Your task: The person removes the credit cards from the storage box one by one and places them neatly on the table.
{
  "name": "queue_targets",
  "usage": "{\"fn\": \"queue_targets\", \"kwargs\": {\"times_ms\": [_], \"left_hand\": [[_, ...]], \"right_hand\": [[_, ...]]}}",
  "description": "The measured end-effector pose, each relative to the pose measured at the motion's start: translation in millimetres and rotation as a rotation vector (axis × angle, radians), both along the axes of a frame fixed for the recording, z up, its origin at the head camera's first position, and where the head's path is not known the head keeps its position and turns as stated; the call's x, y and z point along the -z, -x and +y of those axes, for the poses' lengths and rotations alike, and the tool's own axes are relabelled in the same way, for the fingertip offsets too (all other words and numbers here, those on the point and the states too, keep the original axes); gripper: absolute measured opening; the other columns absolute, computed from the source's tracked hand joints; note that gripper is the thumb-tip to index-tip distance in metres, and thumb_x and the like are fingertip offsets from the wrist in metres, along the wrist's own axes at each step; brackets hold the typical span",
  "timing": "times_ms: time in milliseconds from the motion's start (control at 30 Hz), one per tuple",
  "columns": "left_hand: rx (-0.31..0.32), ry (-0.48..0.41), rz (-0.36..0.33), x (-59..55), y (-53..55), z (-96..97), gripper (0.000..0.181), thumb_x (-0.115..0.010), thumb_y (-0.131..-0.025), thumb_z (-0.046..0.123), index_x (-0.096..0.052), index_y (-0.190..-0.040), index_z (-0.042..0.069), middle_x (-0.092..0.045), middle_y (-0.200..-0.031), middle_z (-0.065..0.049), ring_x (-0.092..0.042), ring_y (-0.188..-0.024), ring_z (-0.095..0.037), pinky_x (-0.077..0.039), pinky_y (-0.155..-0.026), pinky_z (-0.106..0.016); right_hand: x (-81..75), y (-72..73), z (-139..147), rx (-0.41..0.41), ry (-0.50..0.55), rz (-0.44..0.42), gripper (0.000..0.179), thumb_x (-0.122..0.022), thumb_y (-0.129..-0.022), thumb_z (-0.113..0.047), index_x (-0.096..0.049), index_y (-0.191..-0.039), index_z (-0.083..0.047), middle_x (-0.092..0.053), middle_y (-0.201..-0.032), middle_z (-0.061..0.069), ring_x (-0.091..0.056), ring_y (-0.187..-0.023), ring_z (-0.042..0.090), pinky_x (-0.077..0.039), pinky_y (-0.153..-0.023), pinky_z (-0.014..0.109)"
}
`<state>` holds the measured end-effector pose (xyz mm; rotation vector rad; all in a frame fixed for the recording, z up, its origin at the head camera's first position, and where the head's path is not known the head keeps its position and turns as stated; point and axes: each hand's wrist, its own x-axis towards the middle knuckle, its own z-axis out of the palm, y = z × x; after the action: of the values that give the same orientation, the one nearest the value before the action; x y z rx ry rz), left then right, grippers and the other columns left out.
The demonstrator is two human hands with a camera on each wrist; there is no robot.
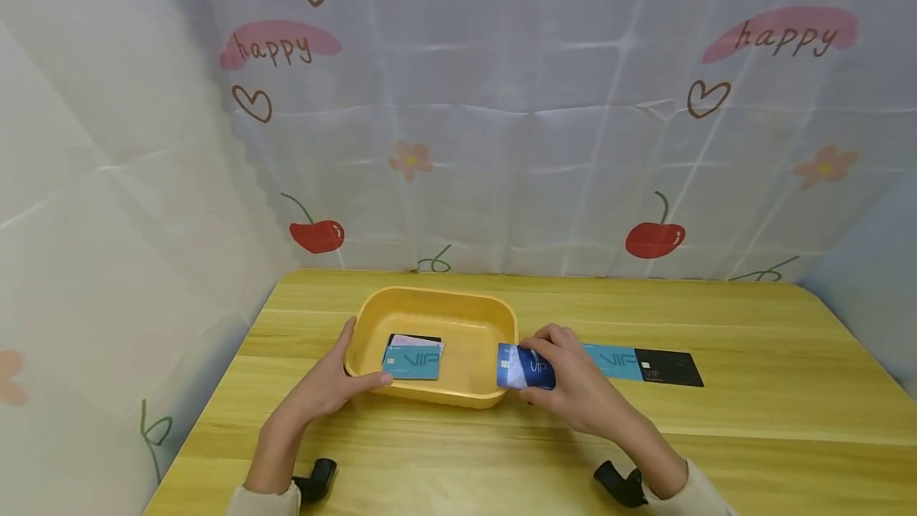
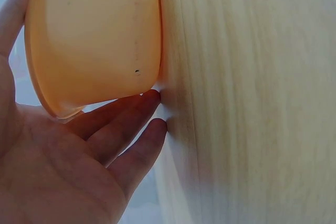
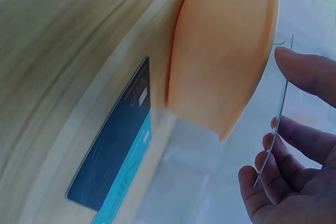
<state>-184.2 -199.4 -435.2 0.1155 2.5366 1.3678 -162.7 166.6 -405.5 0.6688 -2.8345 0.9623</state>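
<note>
My left hand (image 1: 325, 385) holds the left end of a yellow plastic box (image 1: 469, 349), its thumb over the front rim and its fingers along the end wall. In the left wrist view its fingertips (image 2: 152, 97) lie low against that wall. My right hand (image 1: 576, 388) pinches a dark blue VIP card (image 1: 512, 369) over the box's right rim. The right wrist view shows this card (image 3: 281, 106) edge-on between thumb and fingers. Inside the box, a light blue VIP card (image 1: 411, 365) overlaps a pale card (image 1: 419, 340) and a black one.
Right of the box, a light blue card (image 1: 619, 361) and a black VIP card (image 1: 673, 369) lie side by side on the wooden table (image 1: 444, 452). A white printed curtain (image 1: 530, 181) hangs behind the table's far edge. Black wrist mounts (image 1: 318, 480) sit by both wrists.
</note>
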Motion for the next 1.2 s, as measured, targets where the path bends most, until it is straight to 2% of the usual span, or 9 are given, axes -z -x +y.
{"fn": "queue_targets", "kwargs": {"times_ms": [400,600,800,967,1200], "left_hand": [[-0.007,0.006,-0.002,-2.3,1.3,0.8,0.117,-0.077,-0.083,0.045,0.006,-0.159,0.011,-0.013,-0.161,-0.021,-0.03,-0.138,-0.038,-0.026,-0.109,-0.058],[-0.002,0.001,-0.006,-2.1,0.7,-0.7,0.117,-0.077,-0.084,0.044,0.007,-0.159,0.011,-0.012,-0.161,-0.021,-0.028,-0.139,-0.039,-0.025,-0.11,-0.059],[0.0,0.008,-0.005,-1.3,0.7,-0.5,0.116,-0.076,-0.084,0.045,0.007,-0.159,0.012,-0.013,-0.161,-0.021,-0.03,-0.138,-0.038,-0.026,-0.109,-0.059],[0.0,0.006,-0.002,-1.3,0.0,0.0,0.116,-0.077,-0.084,0.044,0.007,-0.159,0.012,-0.012,-0.161,-0.021,-0.028,-0.139,-0.039,-0.025,-0.109,-0.059],[0.004,0.003,0.001,-0.4,-0.5,-0.2,0.116,-0.077,-0.084,0.043,0.007,-0.159,0.012,-0.013,-0.161,-0.021,-0.028,-0.14,-0.039,-0.026,-0.109,-0.059]], "right_hand": [[-0.9,-4.6,36.9,-0.02,-0.065,0.025,0.052,-0.085,-0.077,-0.012,-0.064,-0.124,-0.005,-0.054,-0.116,0.003,-0.048,-0.109,0.025,-0.048,-0.086,0.045],[3.7,-6.1,48.6,-0.003,-0.086,0.023,0.054,-0.087,-0.075,-0.011,-0.065,-0.124,-0.003,-0.055,-0.113,0.004,-0.049,-0.104,0.025,-0.048,-0.083,0.045],[9.9,-10.5,61.2,0.034,-0.107,0.028,0.053,-0.088,-0.073,-0.012,-0.067,-0.121,-0.004,-0.056,-0.112,0.004,-0.05,-0.106,0.028,-0.049,-0.085,0.049],[14.2,-13.2,73.7,0.03,-0.112,0.031,0.053,-0.089,-0.073,-0.016,-0.068,-0.12,-0.005,-0.057,-0.111,0.003,-0.05,-0.106,0.028,-0.048,-0.084,0.05],[19.0,-16.5,94.8,0.055,-0.119,0.012,0.053,-0.088,-0.073,-0.015,-0.067,-0.12,-0.003,-0.057,-0.114,0.007,-0.049,-0.109,0.033,-0.048,-0.086,0.053]]}}
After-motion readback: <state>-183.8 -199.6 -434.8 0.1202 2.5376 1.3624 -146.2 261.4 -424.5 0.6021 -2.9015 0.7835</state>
